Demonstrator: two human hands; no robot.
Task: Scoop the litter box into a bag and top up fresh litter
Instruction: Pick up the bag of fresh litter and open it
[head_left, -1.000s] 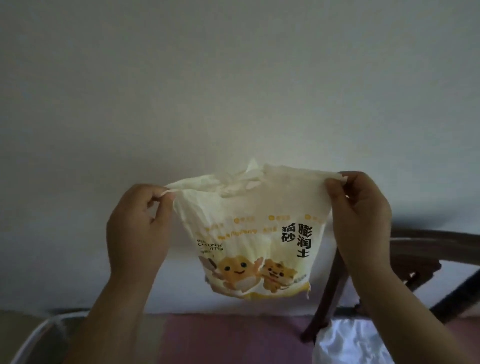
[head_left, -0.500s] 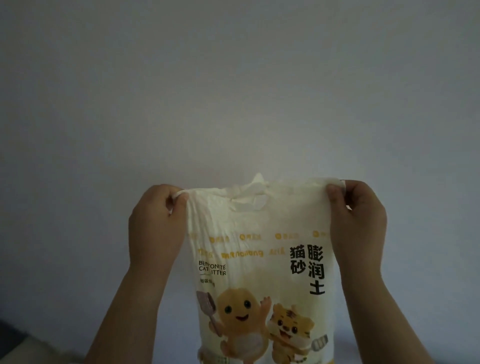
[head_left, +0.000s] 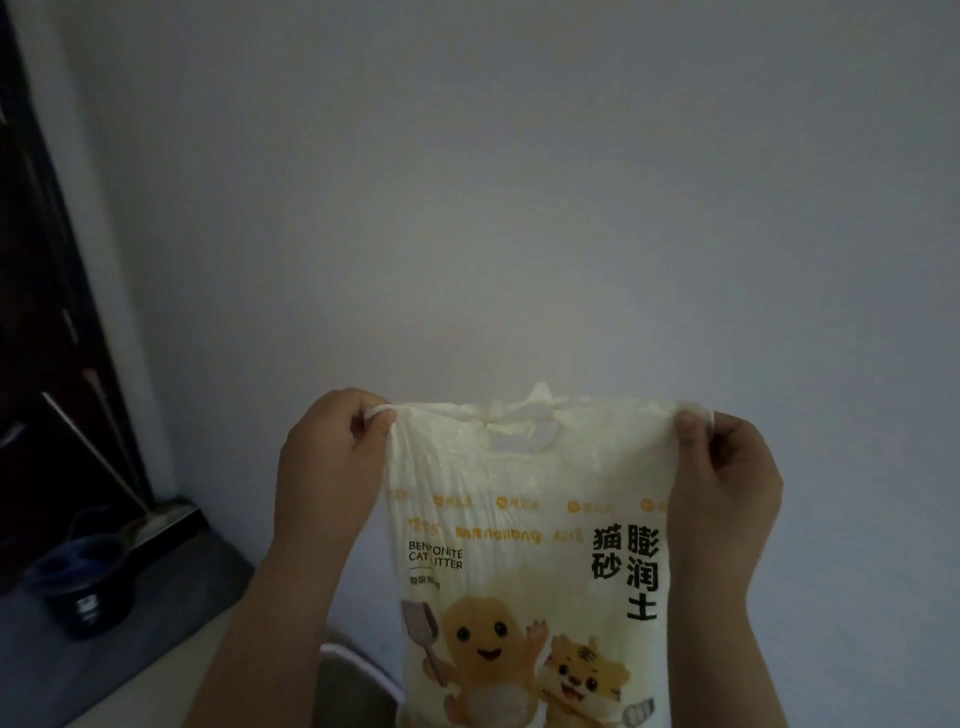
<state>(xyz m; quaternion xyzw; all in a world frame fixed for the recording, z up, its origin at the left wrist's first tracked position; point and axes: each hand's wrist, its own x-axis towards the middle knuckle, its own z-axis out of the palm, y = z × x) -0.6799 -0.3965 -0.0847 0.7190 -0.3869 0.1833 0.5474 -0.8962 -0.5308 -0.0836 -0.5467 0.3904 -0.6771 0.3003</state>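
two hands (head_left: 330, 467) (head_left: 727, 493) at litter bag (head_left: 530, 470) corners

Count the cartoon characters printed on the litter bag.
2: a yellow character at lower middle, a tiger right of it. The bag runs off frame, so more may be hidden.

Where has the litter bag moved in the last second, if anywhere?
Cannot tell. The camera swung: the dark bucket is newly in view, no fixed thing is shared. Left hand and right hand still pinch the litter bag by its top corners.
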